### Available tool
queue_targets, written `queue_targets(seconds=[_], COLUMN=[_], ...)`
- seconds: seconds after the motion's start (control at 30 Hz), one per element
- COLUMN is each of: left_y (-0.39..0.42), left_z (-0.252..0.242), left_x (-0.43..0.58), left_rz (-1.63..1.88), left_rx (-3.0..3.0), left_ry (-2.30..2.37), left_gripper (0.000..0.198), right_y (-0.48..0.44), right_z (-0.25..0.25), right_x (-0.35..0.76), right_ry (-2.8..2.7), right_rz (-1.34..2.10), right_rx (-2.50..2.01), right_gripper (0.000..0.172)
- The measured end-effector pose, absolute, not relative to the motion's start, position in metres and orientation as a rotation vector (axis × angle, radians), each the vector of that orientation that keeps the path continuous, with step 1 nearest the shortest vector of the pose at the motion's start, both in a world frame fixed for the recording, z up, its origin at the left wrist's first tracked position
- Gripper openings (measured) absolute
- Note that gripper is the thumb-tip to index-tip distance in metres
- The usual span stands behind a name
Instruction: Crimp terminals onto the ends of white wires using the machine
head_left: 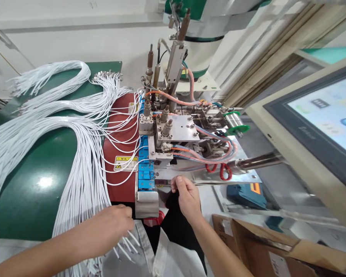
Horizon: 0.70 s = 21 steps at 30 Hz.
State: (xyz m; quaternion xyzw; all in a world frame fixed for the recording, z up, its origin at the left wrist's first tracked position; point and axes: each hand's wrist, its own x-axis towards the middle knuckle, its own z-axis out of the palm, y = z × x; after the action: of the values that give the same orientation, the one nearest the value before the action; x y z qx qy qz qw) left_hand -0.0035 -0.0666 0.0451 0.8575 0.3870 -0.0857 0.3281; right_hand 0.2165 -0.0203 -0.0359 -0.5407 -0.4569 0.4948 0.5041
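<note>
At lower centre of the frame the left hand [115, 223] curls over the loose ends of the white wires [83, 181], fingers closed around a few of them just left of the metal block [147, 204]. The right hand [187, 198] pinches something small at the machine's front rail [207, 179]; what it is cannot be told. The wires fan from the green desk [31, 192] at left into the blue clamps [145, 173]. A touchscreen [328, 119] sits at right, a cardboard box [276, 246] lower right

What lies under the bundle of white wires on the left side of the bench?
Under the white wires lie a green mat and, nearer the machine, a red pad with a yellow warning label. The wires cover much of both. The left hand holds wire ends.
</note>
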Motion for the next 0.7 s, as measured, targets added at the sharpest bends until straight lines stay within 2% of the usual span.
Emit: queue_targets(seconds=[0.17,0.27,0.43,0.7], left_y=[-0.049,-0.038,-0.029,-0.031], left_z=[0.044,0.04,0.033,0.02], left_x=[0.016,0.03,0.048,0.055], left_rz=[0.294,0.486,0.601,0.752], left_rx=[1.859,1.742,1.759,1.532], left_ry=[1.274,1.431,1.436,1.393], left_gripper=[0.02,0.018,0.016,0.029], right_y=[-0.038,-0.045,-0.039,-0.031], right_z=[-0.033,-0.028,-0.013,-0.008], right_x=[0.208,0.201,0.198,0.201], right_ry=[-1.075,-1.035,-1.09,-1.304], right_rz=[1.311,1.338,1.205,1.078], right_rx=[-1.082,-0.971,-1.11,-1.179], right_gripper=[0.037,0.037,0.009,0.007])
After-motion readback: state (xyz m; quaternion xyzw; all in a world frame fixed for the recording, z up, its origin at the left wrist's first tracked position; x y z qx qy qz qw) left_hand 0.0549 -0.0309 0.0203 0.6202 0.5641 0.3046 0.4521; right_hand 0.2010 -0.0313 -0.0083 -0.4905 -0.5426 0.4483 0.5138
